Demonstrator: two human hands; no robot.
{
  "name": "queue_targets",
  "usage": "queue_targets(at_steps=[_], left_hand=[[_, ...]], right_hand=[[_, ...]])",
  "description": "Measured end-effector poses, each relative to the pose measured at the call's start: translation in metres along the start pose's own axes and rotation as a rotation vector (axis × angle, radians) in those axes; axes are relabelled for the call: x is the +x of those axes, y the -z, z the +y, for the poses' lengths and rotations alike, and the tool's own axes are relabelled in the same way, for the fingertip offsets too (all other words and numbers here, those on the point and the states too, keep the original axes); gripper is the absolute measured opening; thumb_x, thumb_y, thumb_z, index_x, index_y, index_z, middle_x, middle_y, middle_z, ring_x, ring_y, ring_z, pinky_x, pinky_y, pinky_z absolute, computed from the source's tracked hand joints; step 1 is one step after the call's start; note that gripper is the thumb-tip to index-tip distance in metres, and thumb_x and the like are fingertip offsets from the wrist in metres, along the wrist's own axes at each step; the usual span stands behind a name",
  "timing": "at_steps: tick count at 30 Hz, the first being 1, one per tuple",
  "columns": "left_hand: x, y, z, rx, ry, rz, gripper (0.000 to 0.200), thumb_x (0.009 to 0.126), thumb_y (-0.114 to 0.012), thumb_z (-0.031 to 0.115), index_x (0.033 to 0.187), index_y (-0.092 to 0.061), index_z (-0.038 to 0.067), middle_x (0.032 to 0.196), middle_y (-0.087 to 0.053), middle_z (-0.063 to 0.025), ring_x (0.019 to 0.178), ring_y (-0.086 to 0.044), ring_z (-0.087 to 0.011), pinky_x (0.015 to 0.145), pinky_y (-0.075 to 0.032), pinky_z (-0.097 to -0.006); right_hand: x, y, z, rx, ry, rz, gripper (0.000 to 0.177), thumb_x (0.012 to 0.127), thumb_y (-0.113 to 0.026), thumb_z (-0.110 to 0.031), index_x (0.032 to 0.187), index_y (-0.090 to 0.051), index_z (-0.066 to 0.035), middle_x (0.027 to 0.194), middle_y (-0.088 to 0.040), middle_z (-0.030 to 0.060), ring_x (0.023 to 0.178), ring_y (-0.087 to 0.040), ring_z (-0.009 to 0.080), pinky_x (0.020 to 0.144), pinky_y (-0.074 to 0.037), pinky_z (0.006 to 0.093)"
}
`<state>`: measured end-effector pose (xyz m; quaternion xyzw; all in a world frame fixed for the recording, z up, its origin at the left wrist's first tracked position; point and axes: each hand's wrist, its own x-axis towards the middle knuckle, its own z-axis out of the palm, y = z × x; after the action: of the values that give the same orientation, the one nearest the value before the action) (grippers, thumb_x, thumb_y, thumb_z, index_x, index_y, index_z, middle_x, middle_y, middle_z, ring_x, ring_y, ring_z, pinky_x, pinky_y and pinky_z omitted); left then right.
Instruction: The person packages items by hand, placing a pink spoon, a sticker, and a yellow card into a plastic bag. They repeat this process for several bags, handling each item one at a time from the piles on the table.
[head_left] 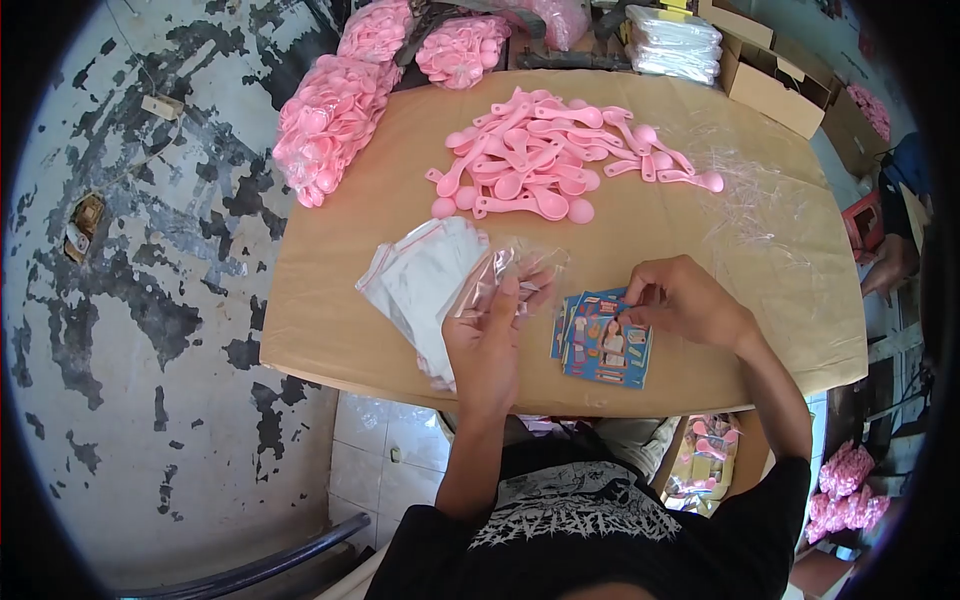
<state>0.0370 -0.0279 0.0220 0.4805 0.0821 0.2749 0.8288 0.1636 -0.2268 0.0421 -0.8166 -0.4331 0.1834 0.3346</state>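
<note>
head view: left hand [485, 345] has a clear, thin plastic bag [540, 262] held up, thumb on the near side, other fingers behind or within the film; can't tell which. right hand [690, 298] has its fingers pinched narrow at the far right part of a small stack of blue rectangular printed cards [606, 352], lying on the brown paper-covered tabletop [320, 300] near the middle. can't tell if one card or several are gripped.

main risk: cards overlap, so two could come up together, or the lower ones get dragged out of line. bag film looks flimsy; a hard pinch or a card corner could crease or split it. left wrist sits beside the pile of white flat bags with red strips [415, 275], so a sideways sweep might fan them toward the near edge. far side, the loose heap of pink plastic spoons [530, 155] could slide if bumped; the thin clear plastic scraps [760, 200] to its right could cling to fingers.
</note>
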Motion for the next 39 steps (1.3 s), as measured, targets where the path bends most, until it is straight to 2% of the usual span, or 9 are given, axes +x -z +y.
queue_targets(at_steps=[10,14,17,20,23,26,33,35,39], left_hand=[[0.01,-0.009,-0.01,-0.032,0.003,0.053,0.036,0.097,-0.057,0.011,0.126,-0.051,-0.009,0.115,-0.063,-0.0219,0.107,-0.063,-0.027,0.096,-0.052,-0.0421],[0.007,-0.011,-0.014,0.016,0.036,0.013,0.036,0.097,-0.056,0.011,0.127,-0.051,-0.008,0.118,-0.063,-0.0199,0.11,-0.062,-0.0225,0.096,-0.05,-0.0355],[0.009,-0.015,-0.011,-0.041,0.049,0.028,0.033,0.096,-0.059,0.009,0.125,-0.054,-0.005,0.113,-0.063,-0.0116,0.097,-0.063,-0.014,0.078,-0.052,-0.028],[0.009,-0.009,-0.016,0.088,0.07,-0.067,0.032,0.097,-0.058,0.011,0.123,-0.057,-0.006,0.114,-0.066,-0.0112,0.101,-0.062,-0.0127,0.089,-0.049,-0.0265],[0.007,-0.006,-0.017,0.206,0.218,-0.195,0.028,0.096,-0.059,0.011,0.119,-0.061,-0.004,0.109,-0.067,-0.0076,0.095,-0.061,-0.0094,0.084,-0.049,-0.0249],[0.005,-0.009,-0.018,-0.08,0.171,-0.12,0.029,0.098,-0.054,0.01,0.121,-0.055,-0.007,0.115,-0.064,-0.0142,0.098,-0.064,-0.0152,0.085,-0.052,-0.0298],[-0.012,-0.027,-0.034,0.032,0.139,-0.226,0.057,0.093,-0.061,0.007,0.141,-0.031,-0.003,0.134,-0.051,-0.0211,0.131,-0.045,-0.0255,0.105,-0.04,-0.0386],[-0.014,-0.034,-0.027,-0.011,0.023,-0.294,0.052,0.095,-0.059,0.009,0.14,-0.035,-0.002,0.141,-0.045,-0.0207,0.131,-0.042,-0.0231,0.104,-0.04,-0.0368],[-0.006,-0.016,-0.022,-0.54,0.101,-0.256,0.052,0.098,-0.052,0.015,0.143,-0.029,0.001,0.145,-0.039,-0.0241,0.136,-0.037,-0.029,0.109,-0.034,-0.0417]], right_hand=[[0.008,-0.01,-0.006,0.426,0.07,0.294,0.014,0.094,-0.062,-0.011,0.103,-0.067,-0.001,0.067,-0.063,0.005,0.057,-0.053,0.005,0.053,-0.046,0.0248],[0.01,-0.012,-0.013,0.385,0.103,0.254,0.014,0.093,-0.062,-0.01,0.102,-0.068,-0.001,0.072,-0.066,0.0052,0.06,-0.054,0.0042,0.055,-0.047,0.0244],[0.011,-0.016,-0.013,0.384,0.125,0.233,0.014,0.093,-0.061,-0.009,0.102,-0.067,0.0,0.074,-0.066,0.0055,0.063,-0.055,0.0036,0.057,-0.047,0.0238],[0.011,-0.015,-0.015,0.392,0.101,0.176,0.013,0.093,-0.061,-0.008,0.102,-0.067,0.0,0.075,-0.066,0.0054,0.066,-0.056,0.0029,0.059,-0.048,0.0231],[0.008,-0.015,-0.013,0.49,0.033,0.106,0.014,0.093,-0.061,-0.008,0.102,-0.068,0.0,0.078,-0.067,0.0033,0.07,-0.056,0.0026,0.062,-0.048,0.0226],[0.005,-0.022,-0.018,0.672,0.001,0.105,0.016,0.094,-0.061,-0.008,0.105,-0.067,0.001,0.084,-0.068,0.0009,0.074,-0.056,0.0029,0.065,-0.05,0.0226],[0.012,-0.037,-0.023,0.822,0.106,0.231,0.021,0.094,-0.063,-0.013,0.107,-0.065,0.002,0.091,-0.068,0.0019,0.076,-0.058,0.0033,0.066,-0.051,0.0223],[0.012,-0.035,-0.022,0.808,0.068,0.18,0.02,0.093,-0.064,-0.015,0.104,-0.066,0.002,0.089,-0.067,0.0022,0.074,-0.058,0.0033,0.063,-0.05,0.0218],[0.009,-0.026,-0.029,0.79,-0.022,0.085,0.016,0.093,-0.066,-0.016,0.094,-0.066,-0.001,0.079,-0.065,0.0005,0.069,-0.057,0.0029,0.057,-0.047,0.0202]])
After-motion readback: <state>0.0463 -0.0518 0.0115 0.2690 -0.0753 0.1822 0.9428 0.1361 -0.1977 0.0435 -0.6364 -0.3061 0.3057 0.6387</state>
